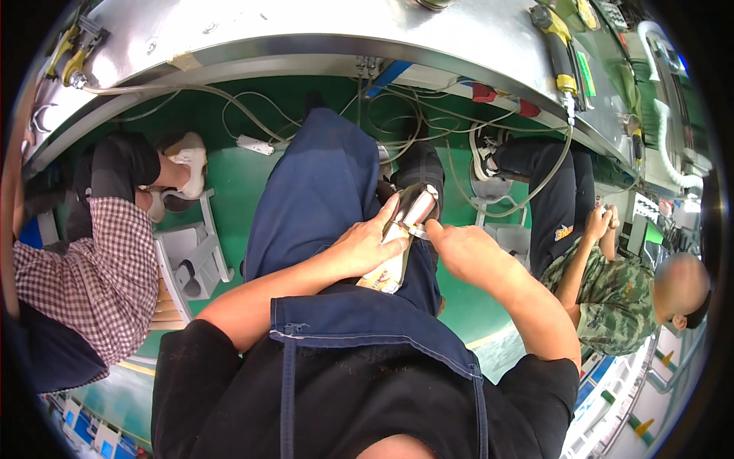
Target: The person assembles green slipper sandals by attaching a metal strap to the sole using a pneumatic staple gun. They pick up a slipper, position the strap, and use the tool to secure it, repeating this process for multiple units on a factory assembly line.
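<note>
I sit with a dark blue apron [321,191] over my legs. My left hand [367,241] grips a long flat piece [397,245], dark with a pale tan end, and holds it against my lap. My right hand [459,249] pinches a small pale strip at the upper part of that piece with thumb and forefinger. Both forearms come in from the lower edge and meet over my right thigh.
A curved metal worktable edge [321,38] arches overhead, with cables [397,115] hanging beneath it. One person in a checked shirt [84,283] sits at left, another in a camouflage shirt [612,298] at right. A grey stool [191,260] stands on the green floor [237,176].
</note>
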`<state>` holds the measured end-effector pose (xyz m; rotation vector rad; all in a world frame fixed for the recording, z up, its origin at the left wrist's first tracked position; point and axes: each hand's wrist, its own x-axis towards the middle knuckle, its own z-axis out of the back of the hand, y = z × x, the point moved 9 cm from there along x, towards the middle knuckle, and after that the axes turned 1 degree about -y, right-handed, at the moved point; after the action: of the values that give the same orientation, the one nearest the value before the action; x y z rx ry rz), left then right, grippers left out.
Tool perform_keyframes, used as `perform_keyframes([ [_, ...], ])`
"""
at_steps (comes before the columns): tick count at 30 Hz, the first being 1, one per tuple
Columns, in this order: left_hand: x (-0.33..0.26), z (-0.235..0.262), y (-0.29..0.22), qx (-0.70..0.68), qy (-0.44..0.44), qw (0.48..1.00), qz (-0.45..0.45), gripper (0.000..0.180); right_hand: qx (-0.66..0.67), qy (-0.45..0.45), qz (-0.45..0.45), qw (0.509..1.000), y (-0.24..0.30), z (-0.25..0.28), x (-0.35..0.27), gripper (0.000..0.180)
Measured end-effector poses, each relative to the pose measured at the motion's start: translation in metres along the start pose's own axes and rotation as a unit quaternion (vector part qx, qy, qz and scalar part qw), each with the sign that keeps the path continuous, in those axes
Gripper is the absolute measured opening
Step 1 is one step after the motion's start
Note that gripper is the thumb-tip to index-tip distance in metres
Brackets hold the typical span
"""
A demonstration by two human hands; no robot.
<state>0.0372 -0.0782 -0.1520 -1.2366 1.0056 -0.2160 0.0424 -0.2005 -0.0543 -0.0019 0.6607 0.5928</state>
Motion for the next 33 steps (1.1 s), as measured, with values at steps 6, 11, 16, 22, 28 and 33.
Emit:
perform_keyframes([
  [6,0.001,0.004,-0.001,-0.226,0.142,0.959,0.092,0.084,-0.139,-0.051,-0.022,0.989,0.017,0.012,-0.009,0.013],
  [11,0.012,0.002,-0.007,-0.156,0.171,0.961,0.153,0.069,-0.206,-0.083,-0.078,0.972,0.036,0.009,-0.018,0.012],
  [16,0.014,-0.001,-0.002,-0.111,0.171,0.969,0.139,0.061,-0.141,-0.098,-0.137,0.976,0.033,-0.002,-0.029,0.012],
  [22,0.018,-0.007,0.004,-0.005,0.111,0.991,0.078,0.058,0.202,-0.06,-0.119,0.97,0.013,0.017,-0.038,0.037],
  [28,0.012,-0.01,0.006,0.043,0.109,0.991,0.057,0.062,0.196,-0.151,-0.066,0.967,0.026,-0.019,-0.018,0.084],
  [33,-0.024,-0.031,0.012,0.005,0.093,0.995,0.046,0.063,0.194,-0.2,-0.068,0.958,0.044,-0.025,-0.048,0.082],
])
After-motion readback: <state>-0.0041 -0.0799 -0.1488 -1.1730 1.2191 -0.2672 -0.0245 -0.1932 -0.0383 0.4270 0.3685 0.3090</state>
